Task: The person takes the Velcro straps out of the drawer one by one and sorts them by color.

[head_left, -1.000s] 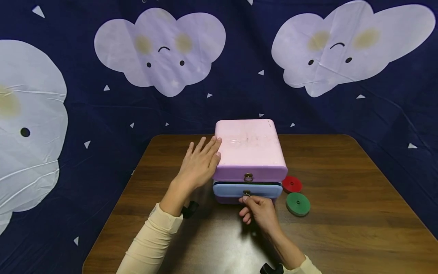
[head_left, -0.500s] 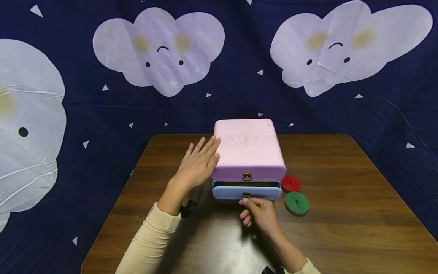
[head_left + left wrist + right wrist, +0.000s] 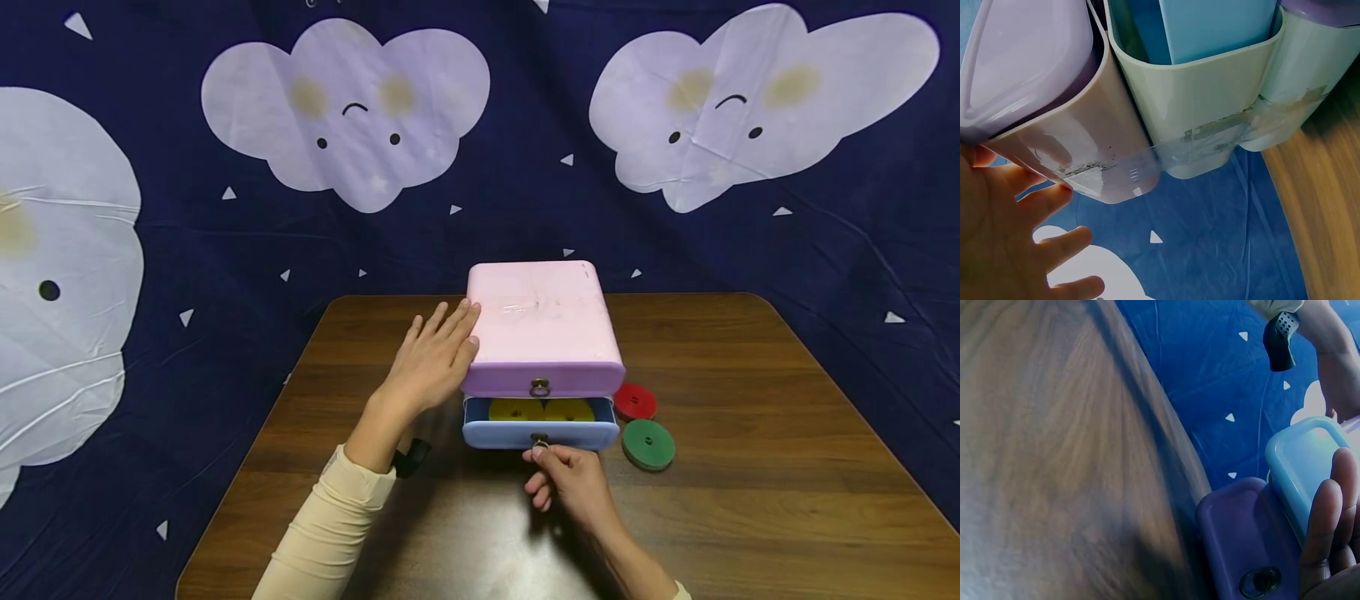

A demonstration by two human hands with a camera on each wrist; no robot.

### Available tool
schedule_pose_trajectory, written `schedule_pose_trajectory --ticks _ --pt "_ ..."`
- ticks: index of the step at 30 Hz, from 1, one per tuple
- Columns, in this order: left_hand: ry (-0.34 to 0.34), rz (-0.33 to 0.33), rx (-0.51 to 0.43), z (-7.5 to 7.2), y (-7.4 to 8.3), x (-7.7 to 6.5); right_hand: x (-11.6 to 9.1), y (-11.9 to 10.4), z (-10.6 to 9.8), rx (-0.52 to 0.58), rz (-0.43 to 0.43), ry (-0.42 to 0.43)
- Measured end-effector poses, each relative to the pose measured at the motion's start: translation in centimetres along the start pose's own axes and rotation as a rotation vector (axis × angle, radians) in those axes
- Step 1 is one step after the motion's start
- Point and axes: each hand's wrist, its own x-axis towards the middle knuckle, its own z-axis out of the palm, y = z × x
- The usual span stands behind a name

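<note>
A small three-tier drawer box with a pink top stands on the table. Its blue middle drawer is pulled partly out, and two yellow discs lie inside. My right hand pinches the brass ring pull on that drawer's front. With fingers spread and straight, my left hand rests against the top's left edge. In the left wrist view the box's side shows tape across the tiers. The right wrist view shows the purple bottom drawer closed beneath the blue one.
Right of the box lie a red disc and a green disc on the brown wooden table. The purple top drawer is closed. Behind the table hangs a dark blue cloth printed with clouds.
The blue drawer has slid out towards me with my right hand on its ring, bringing the yellow discs into sight. My left hand has stayed at the box's left edge.
</note>
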Motion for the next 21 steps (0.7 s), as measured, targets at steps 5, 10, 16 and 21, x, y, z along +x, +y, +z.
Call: schedule_pose_trajectory --ticks 5,10,16,21 --pt "-0.005 -0.001 0.011 0.0 0.0 0.0 -0.5 0.1 0.0 0.005 0.001 -0.005" --pt "-0.006 -0.005 0.004 -0.1 0.1 0.0 -1.0 0.0 0.1 0.020 0.008 -0.013" --pt "-0.005 -0.006 0.013 0.0 0.1 -0.1 -1.5 0.1 0.1 0.020 0.013 -0.017" --pt "-0.002 -0.004 0.009 0.0 0.1 -0.1 -1.9 0.3 0.1 0.013 0.011 -0.028"
